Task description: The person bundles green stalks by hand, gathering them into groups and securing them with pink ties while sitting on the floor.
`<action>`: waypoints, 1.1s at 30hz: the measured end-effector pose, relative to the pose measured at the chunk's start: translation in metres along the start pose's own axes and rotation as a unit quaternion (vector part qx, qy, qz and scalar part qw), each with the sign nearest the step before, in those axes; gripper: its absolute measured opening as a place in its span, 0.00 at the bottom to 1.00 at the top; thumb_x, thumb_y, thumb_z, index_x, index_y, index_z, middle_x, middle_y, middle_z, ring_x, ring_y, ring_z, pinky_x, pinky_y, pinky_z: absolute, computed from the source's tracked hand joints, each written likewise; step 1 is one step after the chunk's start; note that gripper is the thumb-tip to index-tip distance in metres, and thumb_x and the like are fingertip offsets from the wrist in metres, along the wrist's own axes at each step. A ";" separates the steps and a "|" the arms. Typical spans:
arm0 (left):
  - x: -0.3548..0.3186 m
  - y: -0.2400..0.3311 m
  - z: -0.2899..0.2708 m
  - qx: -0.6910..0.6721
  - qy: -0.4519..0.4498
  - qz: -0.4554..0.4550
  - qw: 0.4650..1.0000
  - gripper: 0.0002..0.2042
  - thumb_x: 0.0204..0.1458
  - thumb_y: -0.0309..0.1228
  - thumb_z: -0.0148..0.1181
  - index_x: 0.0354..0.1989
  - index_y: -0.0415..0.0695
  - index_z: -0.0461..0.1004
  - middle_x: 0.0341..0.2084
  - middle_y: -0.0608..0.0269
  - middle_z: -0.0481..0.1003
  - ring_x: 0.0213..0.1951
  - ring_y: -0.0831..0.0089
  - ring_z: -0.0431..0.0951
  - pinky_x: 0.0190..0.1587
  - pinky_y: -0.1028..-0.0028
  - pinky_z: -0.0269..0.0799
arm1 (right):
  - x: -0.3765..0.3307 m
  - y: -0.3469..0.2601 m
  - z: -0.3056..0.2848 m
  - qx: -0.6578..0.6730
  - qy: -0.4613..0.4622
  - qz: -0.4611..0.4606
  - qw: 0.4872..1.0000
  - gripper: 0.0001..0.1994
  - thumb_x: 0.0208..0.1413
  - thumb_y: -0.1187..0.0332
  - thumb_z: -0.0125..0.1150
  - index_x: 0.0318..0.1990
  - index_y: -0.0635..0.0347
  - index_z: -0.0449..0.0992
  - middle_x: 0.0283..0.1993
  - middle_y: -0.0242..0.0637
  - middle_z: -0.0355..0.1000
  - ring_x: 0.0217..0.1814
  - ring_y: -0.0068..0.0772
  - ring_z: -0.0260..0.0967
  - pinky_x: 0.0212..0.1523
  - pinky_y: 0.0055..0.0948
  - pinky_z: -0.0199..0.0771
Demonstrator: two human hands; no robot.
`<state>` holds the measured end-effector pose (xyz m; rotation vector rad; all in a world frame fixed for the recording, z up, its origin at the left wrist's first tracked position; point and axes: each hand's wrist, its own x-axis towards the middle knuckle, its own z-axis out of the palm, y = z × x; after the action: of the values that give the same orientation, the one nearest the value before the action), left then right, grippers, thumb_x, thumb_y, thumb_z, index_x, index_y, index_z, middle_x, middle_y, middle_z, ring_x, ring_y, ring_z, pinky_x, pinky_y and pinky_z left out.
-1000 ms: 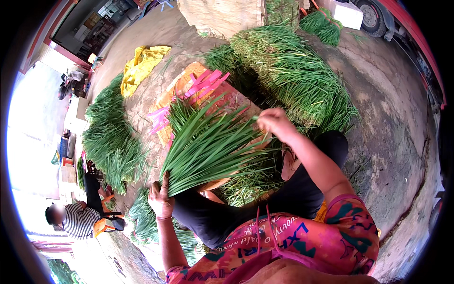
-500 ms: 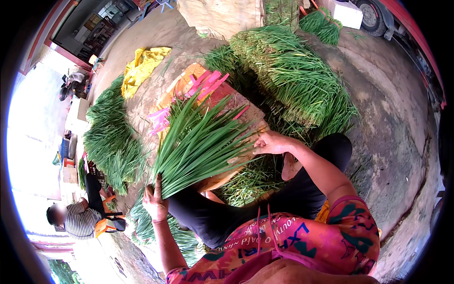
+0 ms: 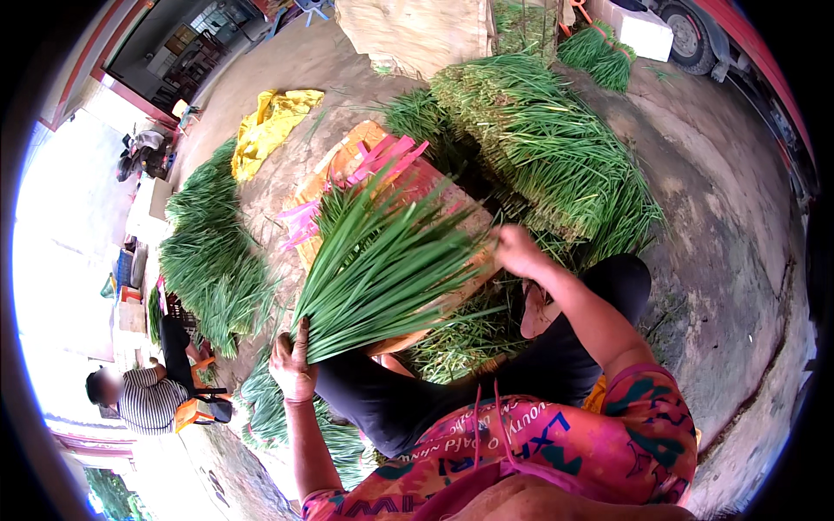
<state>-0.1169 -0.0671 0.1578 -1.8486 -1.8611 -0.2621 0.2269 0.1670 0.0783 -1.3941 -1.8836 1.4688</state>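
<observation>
A fanned bunch of garlic chives (image 3: pixel 382 273) lies across my lap, its long flat green leaves spreading up and to the right. My left hand (image 3: pixel 294 363) is closed round its gathered end, thumb on top. Just beyond the leaf tips on the right, my right hand (image 3: pixel 519 252) is curled with its fingers drawn together. Motion blurs it a little, and whatever its fingers may pinch cannot be made out. Under the bunch stands a low board (image 3: pixel 465 204) with pink strips (image 3: pixel 382 161) along its far side.
Heaped chives (image 3: pixel 556 148) rise at the far right, with another long pile (image 3: pixel 208 252) on the left. Loose leaves (image 3: pixel 456 343) lie below the board. A yellow sack (image 3: pixel 271 130) is on the ground. Another person (image 3: pixel 152 399) sits at the left; a vehicle wheel (image 3: pixel 686 36) shows far right.
My right hand has moved right and slightly up, away from the leaf tips. My left hand keeps its hold on the chives. The whole view has shifted slightly.
</observation>
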 end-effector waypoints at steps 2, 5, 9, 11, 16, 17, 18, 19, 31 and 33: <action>-0.007 -0.003 -0.002 0.006 0.003 -0.003 1.000 0.37 0.29 0.22 0.55 0.56 0.59 0.61 0.24 0.59 0.63 0.24 0.60 0.67 0.25 0.66 0.65 | 0.009 0.002 -0.029 0.176 0.105 0.015 0.979 0.09 0.55 0.67 0.48 0.26 0.60 0.67 0.17 0.28 0.62 0.13 0.18 0.52 0.12 0.20 0.60; -0.012 -0.003 -0.003 -0.007 0.011 0.018 1.000 0.38 0.27 0.22 0.55 0.56 0.59 0.61 0.25 0.58 0.64 0.25 0.61 0.67 0.25 0.66 0.65 | -0.001 0.009 -0.073 0.444 -0.086 -0.082 0.888 0.10 0.54 0.66 0.52 0.25 0.63 0.69 0.21 0.33 0.66 0.16 0.19 0.61 0.14 0.18 0.63; -0.010 0.005 -0.005 -0.005 -0.045 0.046 0.998 0.39 0.25 0.23 0.56 0.56 0.61 0.61 0.31 0.56 0.67 0.28 0.59 0.68 0.28 0.65 0.66 | -0.014 -0.001 -0.077 -0.017 -0.043 -0.028 0.999 0.06 0.49 0.73 0.53 0.31 0.68 0.71 0.27 0.38 0.72 0.23 0.26 0.72 0.21 0.23 0.71; -0.011 0.005 -0.003 -0.005 -0.066 0.059 0.996 0.39 0.25 0.23 0.56 0.56 0.61 0.61 0.34 0.54 0.67 0.29 0.59 0.69 0.29 0.65 0.66 | -0.012 0.003 -0.085 -0.076 -0.066 0.038 0.994 0.07 0.47 0.75 0.51 0.33 0.68 0.72 0.26 0.38 0.72 0.22 0.25 0.71 0.22 0.23 0.72; -0.011 0.011 -0.002 -0.010 -0.053 0.072 0.996 0.35 0.31 0.22 0.53 0.55 0.60 0.62 0.32 0.53 0.68 0.29 0.57 0.70 0.28 0.64 0.68 | -0.006 0.007 -0.089 -0.049 -0.024 0.016 0.998 0.09 0.47 0.68 0.57 0.25 0.67 0.74 0.19 0.36 0.71 0.19 0.23 0.70 0.21 0.23 0.70; -0.013 0.010 -0.001 -0.019 -0.053 0.068 0.996 0.33 0.33 0.21 0.52 0.55 0.59 0.62 0.31 0.54 0.68 0.28 0.57 0.70 0.27 0.64 0.68 | -0.006 0.003 -0.088 -0.087 -0.040 0.025 0.995 0.10 0.47 0.66 0.59 0.24 0.67 0.73 0.18 0.36 0.71 0.19 0.23 0.69 0.21 0.23 0.69; -0.014 0.010 -0.002 -0.018 -0.056 0.065 0.996 0.33 0.33 0.21 0.53 0.54 0.59 0.63 0.31 0.54 0.68 0.28 0.58 0.70 0.27 0.64 0.68 | -0.004 0.006 -0.085 -0.092 -0.055 0.018 0.994 0.12 0.45 0.64 0.60 0.21 0.66 0.73 0.16 0.35 0.70 0.19 0.23 0.69 0.21 0.24 0.69; -0.014 0.010 -0.002 -0.016 -0.059 0.061 0.996 0.32 0.34 0.21 0.53 0.54 0.59 0.63 0.30 0.54 0.68 0.27 0.58 0.70 0.27 0.64 0.68 | 0.001 0.012 -0.079 -0.090 -0.069 0.013 0.993 0.14 0.46 0.59 0.61 0.28 0.64 0.74 0.23 0.38 0.72 0.20 0.24 0.70 0.24 0.25 0.70; -0.010 0.016 -0.008 -0.091 -0.101 -0.013 0.991 0.32 0.34 0.23 0.53 0.55 0.52 0.62 0.29 0.57 0.68 0.28 0.59 0.71 0.28 0.66 0.68 | 0.010 0.008 -0.045 -0.125 -0.138 -0.007 0.983 0.10 0.55 0.64 0.49 0.34 0.61 0.73 0.25 0.31 0.69 0.21 0.21 0.63 0.20 0.26 0.63; -0.010 0.022 -0.005 -0.232 -0.065 -0.054 0.969 0.32 0.33 0.18 0.51 0.55 0.42 0.61 0.37 0.52 0.71 0.36 0.54 0.72 0.38 0.66 0.69 | 0.007 0.001 -0.054 0.018 -0.015 -0.079 0.997 0.08 0.54 0.67 0.51 0.30 0.61 0.73 0.21 0.28 0.66 0.20 0.17 0.58 0.18 0.20 0.58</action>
<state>-0.0945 -0.0774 0.1529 -2.1049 -2.1308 -0.6798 0.2658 0.2005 0.0965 -1.1851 -1.9279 1.4461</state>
